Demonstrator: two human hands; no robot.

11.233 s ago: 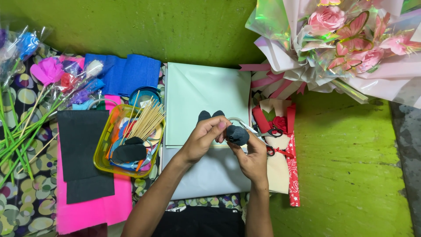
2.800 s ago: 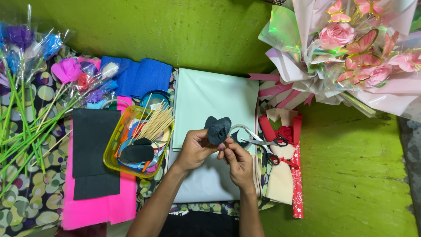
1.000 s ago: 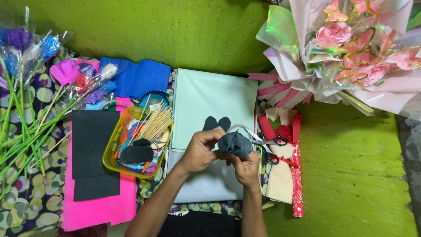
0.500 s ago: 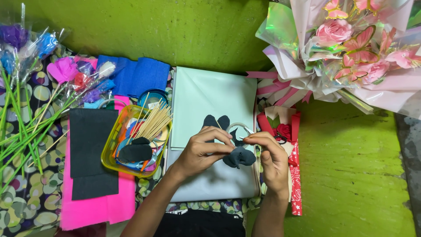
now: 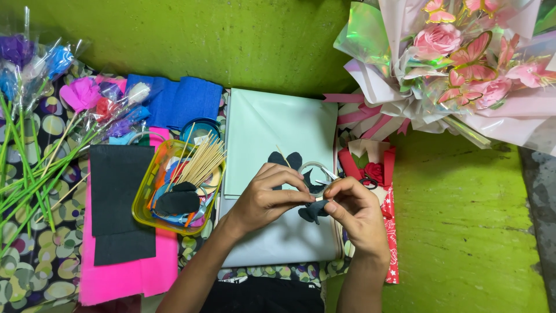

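Your left hand and right hand meet over the pale paper sheet, fingers of both pinched narrow on a small dark petal. A yellow tray of sticks lies just left of the sheet.

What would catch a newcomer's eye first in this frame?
Probably the big pink paper bouquet with butterfly cutouts at the top right, on the bright green surface. Next, the left hand and right hand at centre, pinching a small dark paper piece over a pale sheet. To the left sits a yellow tray holding wooden sticks.
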